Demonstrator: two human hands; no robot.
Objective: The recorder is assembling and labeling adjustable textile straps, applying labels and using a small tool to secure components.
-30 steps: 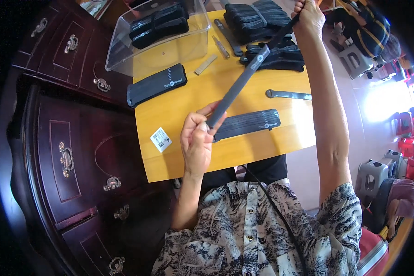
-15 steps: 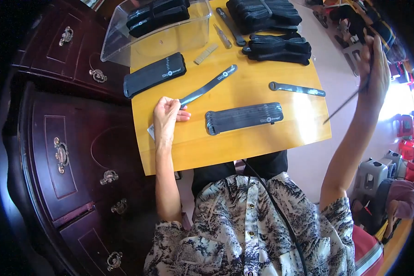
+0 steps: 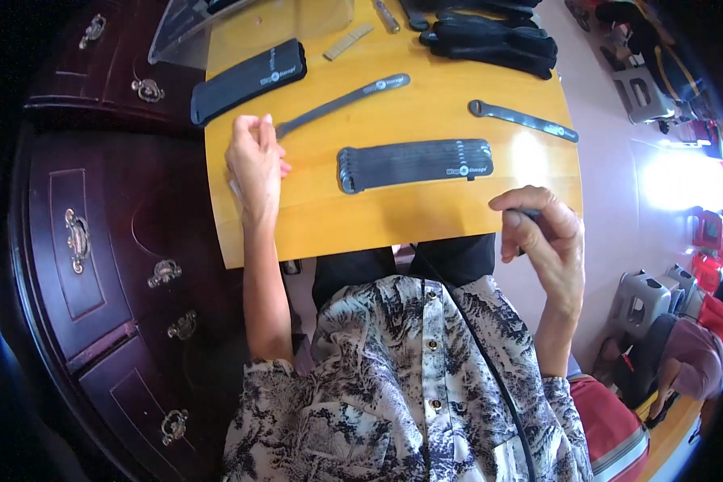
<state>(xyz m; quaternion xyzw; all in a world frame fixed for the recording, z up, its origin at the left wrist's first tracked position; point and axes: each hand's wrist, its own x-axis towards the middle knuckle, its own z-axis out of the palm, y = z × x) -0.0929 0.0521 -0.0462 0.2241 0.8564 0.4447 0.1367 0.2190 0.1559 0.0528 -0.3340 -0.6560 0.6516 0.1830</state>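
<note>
My left hand point(image 3: 255, 169) is at the left part of the table, fingers closed at the near end of a black strap point(image 3: 345, 102). A bit of something pale shows beside that hand's edge. Over the table's front right edge, my right hand point(image 3: 542, 241) is curled with thumb and index finger pinched on a thin dark strip point(image 3: 525, 214); most of it is hidden by the fingers. Between the hands lies a neat stack of black straps point(image 3: 414, 163) with rounded, holed ends. One more single black strap point(image 3: 524, 120) lies flat at the right.
A bundle of black straps point(image 3: 245, 80) lies at the left of the yellow table point(image 3: 305, 229). Behind are a clear plastic bin point(image 3: 257, 28), a tan ribbed strip point(image 3: 348, 42), a small pointed tool point(image 3: 387, 16) and black bundles point(image 3: 494, 46). Dark drawers point(image 3: 76, 225) stand left.
My right hand has come down and inward from far out at the right, its dark strip now mostly hidden. The left hand stays by the strap's end. The whole view has shifted.
</note>
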